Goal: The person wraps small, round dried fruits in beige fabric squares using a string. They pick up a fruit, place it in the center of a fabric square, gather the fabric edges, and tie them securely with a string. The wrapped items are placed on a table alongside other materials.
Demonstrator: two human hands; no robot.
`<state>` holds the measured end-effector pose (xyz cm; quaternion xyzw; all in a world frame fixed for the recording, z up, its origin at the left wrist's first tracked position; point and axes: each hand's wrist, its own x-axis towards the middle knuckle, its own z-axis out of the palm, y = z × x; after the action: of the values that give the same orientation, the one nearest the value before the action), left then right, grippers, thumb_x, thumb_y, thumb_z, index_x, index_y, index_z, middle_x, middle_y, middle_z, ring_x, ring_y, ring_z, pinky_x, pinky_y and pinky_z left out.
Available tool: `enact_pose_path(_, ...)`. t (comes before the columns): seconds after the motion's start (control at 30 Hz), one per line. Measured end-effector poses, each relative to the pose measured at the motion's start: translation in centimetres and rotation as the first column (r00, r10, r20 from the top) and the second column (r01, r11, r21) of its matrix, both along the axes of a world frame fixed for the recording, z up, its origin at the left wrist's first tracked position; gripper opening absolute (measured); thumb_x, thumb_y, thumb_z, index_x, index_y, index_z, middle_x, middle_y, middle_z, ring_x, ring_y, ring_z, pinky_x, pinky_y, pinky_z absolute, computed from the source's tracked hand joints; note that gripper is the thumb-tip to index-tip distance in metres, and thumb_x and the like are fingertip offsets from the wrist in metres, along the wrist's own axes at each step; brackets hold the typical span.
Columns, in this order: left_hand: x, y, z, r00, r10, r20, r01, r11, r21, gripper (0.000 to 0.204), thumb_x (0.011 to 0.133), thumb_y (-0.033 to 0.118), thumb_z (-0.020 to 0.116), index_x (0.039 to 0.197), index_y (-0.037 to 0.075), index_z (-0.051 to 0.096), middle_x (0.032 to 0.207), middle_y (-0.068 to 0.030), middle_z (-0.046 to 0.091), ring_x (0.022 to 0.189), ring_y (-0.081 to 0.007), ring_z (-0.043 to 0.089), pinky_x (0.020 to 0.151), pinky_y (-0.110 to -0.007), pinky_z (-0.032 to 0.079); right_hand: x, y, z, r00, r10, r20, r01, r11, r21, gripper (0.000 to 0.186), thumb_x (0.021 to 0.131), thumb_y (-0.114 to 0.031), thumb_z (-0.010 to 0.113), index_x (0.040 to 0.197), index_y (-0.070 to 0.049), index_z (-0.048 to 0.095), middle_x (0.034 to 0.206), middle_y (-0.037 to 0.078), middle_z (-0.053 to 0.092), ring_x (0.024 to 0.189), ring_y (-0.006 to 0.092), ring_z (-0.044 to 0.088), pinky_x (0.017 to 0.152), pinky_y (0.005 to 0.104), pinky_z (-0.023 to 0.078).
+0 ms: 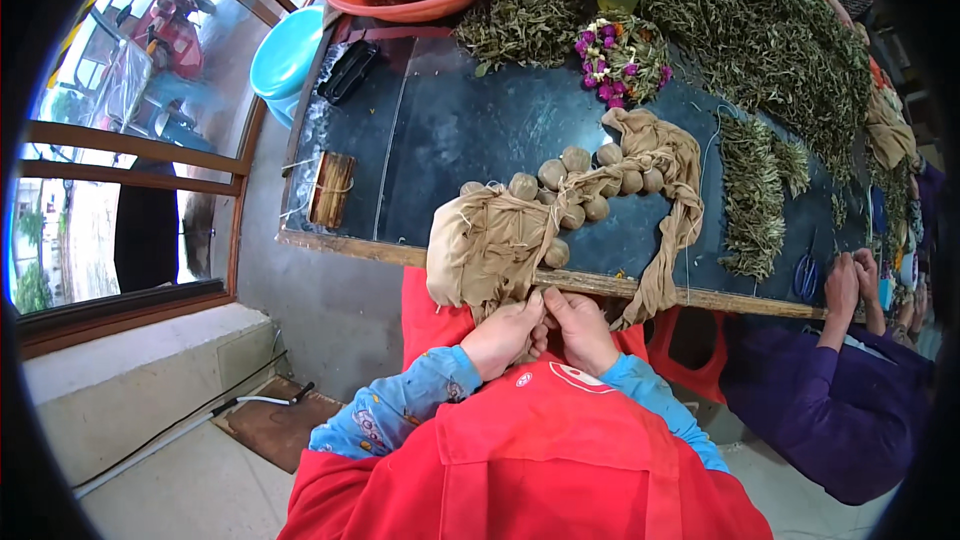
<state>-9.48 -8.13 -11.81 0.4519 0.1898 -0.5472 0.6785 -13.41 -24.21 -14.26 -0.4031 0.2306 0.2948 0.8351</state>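
My left hand [503, 340] and my right hand [584, 334] meet at the table's front edge, fingertips pinched together. Whatever lies between them is too small or hidden to make out. Just above my left hand, a tan cloth bundle [497, 245], wrinkled and tied, hangs partly over the wooden edge. From it a twisted strip of tan cloth [684, 175] loops up to the right and back down to the edge near my right hand. Several round brown balls [552, 174] lie along the tied cloth on the dark tabletop.
Heaps of dried leafy stems [765, 25] cover the back right, beside a wreath with purple flowers [620, 58]. Basins of purple blossoms [420, 2] stand behind. A bundle of sticks [331, 189] lies left, blue scissors [806, 275] right. A co-worker in purple [810, 395] sits close at right.
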Motion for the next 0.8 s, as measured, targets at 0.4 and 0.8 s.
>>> enact_pose_path(0.4, 0.0, -0.1, -1.1, 0.998, 0.031, -0.052, -0.034, 0.998, -0.056, 0.038, 0.106, 0.043, 0.033, 0.101, 0.009, 0.050, 0.082, -0.0021, 0.049, 0.073, -0.0159, 0.048, 0.068, -0.030, 0.044, -0.3, 0.2, 0.2, 0.999, 0.014, 0.049, -0.010, 0.997, -0.082, 0.036, 0.103, -0.035, 0.049, 0.097, 0.000, 0.058, 0.077, 0.008, 0.061, 0.066, 0.0167, 0.059, 0.065, 0.0338, 0.052)
enact_pose_path(0.8, 0.1, -0.2, -0.9, 0.996, 0.041, -0.084, -0.047, 0.996, -0.072, 0.032, 0.107, 0.039, 0.034, 0.109, 0.011, 0.050, 0.086, -0.0015, 0.050, 0.074, -0.0143, 0.049, 0.069, -0.028, 0.045, -0.3, -0.2, 0.1, 1.000, 0.002, 0.019, -0.002, 1.000, -0.015, 0.037, 0.103, -0.037, 0.049, 0.102, -0.001, 0.059, 0.079, 0.007, 0.062, 0.070, 0.0161, 0.061, 0.068, 0.0327, 0.053)
